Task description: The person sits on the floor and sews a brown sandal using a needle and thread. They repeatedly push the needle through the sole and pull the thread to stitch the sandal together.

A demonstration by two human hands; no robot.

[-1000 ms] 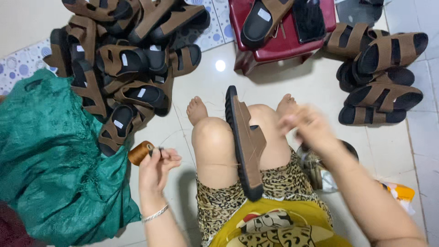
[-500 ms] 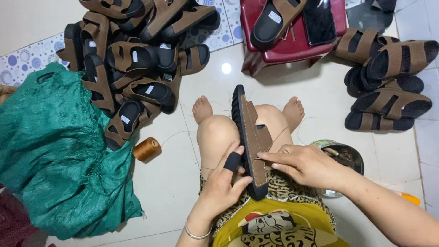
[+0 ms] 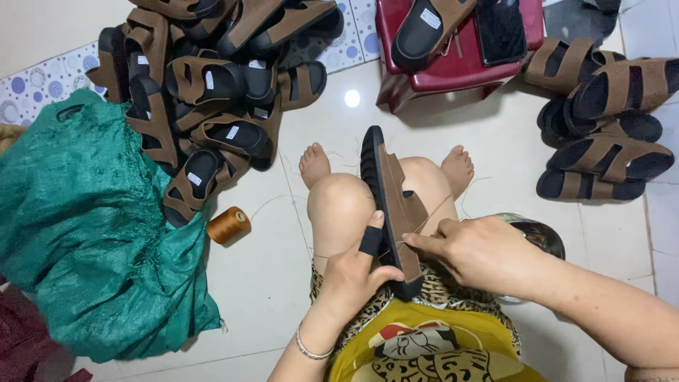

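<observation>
Gripping the brown sandal (image 3: 393,205) near its rear end, the left hand (image 3: 357,272) is curled closed around the sole edge; a black guard covers the raised index finger. Right hand (image 3: 477,251) is pinched closed, fingertips on the strap edge, apparently on a fine thread. Sandal rests between the knees; long axis runs away from the person, far end between the feet, sole edge to the left. Surface: pale glossy tiled floor. Thread spool (image 3: 228,225), brown, lies left of the knee. Green sack (image 3: 85,233) further left. Sandal pile (image 3: 212,92) upper left; second sandal stack (image 3: 608,134) right. Red stool (image 3: 460,56) ahead.
</observation>
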